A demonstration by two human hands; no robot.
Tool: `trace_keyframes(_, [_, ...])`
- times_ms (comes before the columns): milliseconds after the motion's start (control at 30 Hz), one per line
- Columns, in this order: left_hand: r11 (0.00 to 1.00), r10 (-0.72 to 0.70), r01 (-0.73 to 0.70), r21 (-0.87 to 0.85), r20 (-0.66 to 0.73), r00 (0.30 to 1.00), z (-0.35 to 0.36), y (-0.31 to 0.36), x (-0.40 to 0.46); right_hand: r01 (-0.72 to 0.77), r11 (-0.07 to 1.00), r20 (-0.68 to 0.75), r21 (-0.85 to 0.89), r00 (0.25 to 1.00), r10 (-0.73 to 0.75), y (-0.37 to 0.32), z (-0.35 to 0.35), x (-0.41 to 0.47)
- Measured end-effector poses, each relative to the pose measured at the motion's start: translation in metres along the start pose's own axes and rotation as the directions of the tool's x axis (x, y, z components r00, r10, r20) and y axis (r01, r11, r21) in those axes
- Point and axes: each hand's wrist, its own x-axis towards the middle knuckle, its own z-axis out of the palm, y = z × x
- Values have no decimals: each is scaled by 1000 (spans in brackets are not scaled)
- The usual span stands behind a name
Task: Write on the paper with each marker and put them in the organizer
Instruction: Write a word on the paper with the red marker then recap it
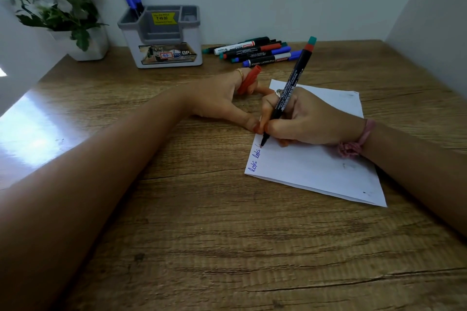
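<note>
Marker [288,93] gripped in right hand [303,118], tip on paper [316,166]; left hand [222,98] pinches red cap [249,79]

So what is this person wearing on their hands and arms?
Both forearms are bare, with no sleeves in view. The left hand has a gold-coloured ring on one finger. The right hand has a silvery ring, and a pink band with a tuft circles its wrist.
</note>
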Motion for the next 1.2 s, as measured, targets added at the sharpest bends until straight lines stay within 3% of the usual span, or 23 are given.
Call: trace_keyframes(1200, [998,39,-39,-49,-12,999,-1,-4,2,0,1000,-70,-21,998,-1,1,4,5])
